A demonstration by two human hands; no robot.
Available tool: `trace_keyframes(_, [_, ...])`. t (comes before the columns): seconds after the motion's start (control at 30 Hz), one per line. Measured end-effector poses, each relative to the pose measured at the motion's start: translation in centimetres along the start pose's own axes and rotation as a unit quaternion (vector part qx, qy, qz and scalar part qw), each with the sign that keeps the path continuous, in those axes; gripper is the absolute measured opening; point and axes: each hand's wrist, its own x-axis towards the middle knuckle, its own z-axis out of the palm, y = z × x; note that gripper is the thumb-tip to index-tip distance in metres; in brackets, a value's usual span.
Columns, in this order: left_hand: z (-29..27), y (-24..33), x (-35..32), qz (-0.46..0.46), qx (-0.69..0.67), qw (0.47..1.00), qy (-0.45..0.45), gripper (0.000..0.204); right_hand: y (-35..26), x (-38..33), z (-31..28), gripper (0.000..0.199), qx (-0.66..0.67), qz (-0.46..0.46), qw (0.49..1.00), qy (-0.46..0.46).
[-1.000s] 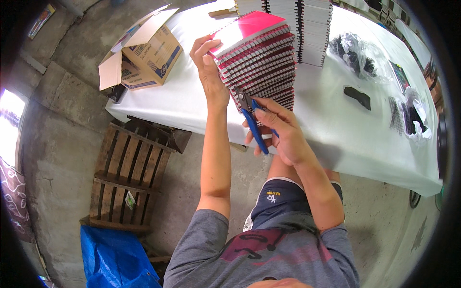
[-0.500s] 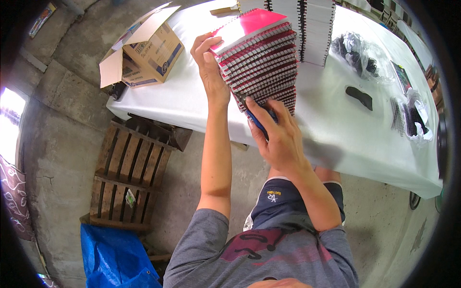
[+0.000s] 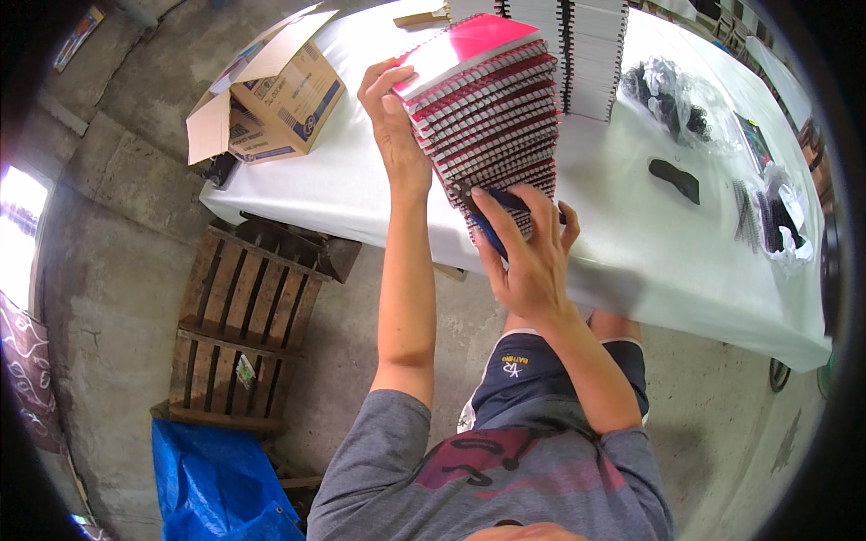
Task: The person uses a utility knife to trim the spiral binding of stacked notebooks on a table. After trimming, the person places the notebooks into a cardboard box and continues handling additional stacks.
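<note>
A tall stack of spiral-bound notebooks stands at the near edge of the table, its dark red coil spines turned toward me and a glossy pink cover on top. My left hand steadies the stack's left side, fingers curled over its upper left corner. In my right hand is a pair of blue-handled pliers, gripped with the handles spread. Their dark jaws touch or nearly touch the coils low on the stack's left side; whether they pinch a wire cannot be made out.
More bound books with black coils stand behind the stack. An open cardboard box sits at the table's left. On the right lie plastic bags of black coils and a black flat piece. A wooden pallet and blue tarp occupy the floor.
The pliers' handles have spread wider, and my right fingers have opened with them. My right hand has shifted slightly; my left hand stays on the stack.
</note>
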Motion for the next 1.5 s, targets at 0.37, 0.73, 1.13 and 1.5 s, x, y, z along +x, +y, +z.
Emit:
trace_keyframes(0.37, [-0.1,-0.7,0.1,0.013,-0.010,1.000,-0.001,0.049,-0.2,0.5,0.8,0.038,0.329,0.148,0.929,-0.084])
trace_keyframes(0.73, [-0.3,-1.0,0.2,0.004,0.003,1.000,-0.006,0.051,0.6,0.1,0.0,0.042,-0.001,-0.010,1.000,-0.009])
trace_keyframes(1.13, [0.0,-1.0,0.3,0.002,-0.023,1.000,0.006,0.051,0.5,0.2,0.0,0.039,0.333,0.148,0.927,-0.092])
trace_keyframes(1.5, [0.1,-1.0,0.3,-0.003,-0.016,1.000,0.005,0.052,0.8,-0.4,0.0,0.042,0.025,0.008,0.999,-0.023])
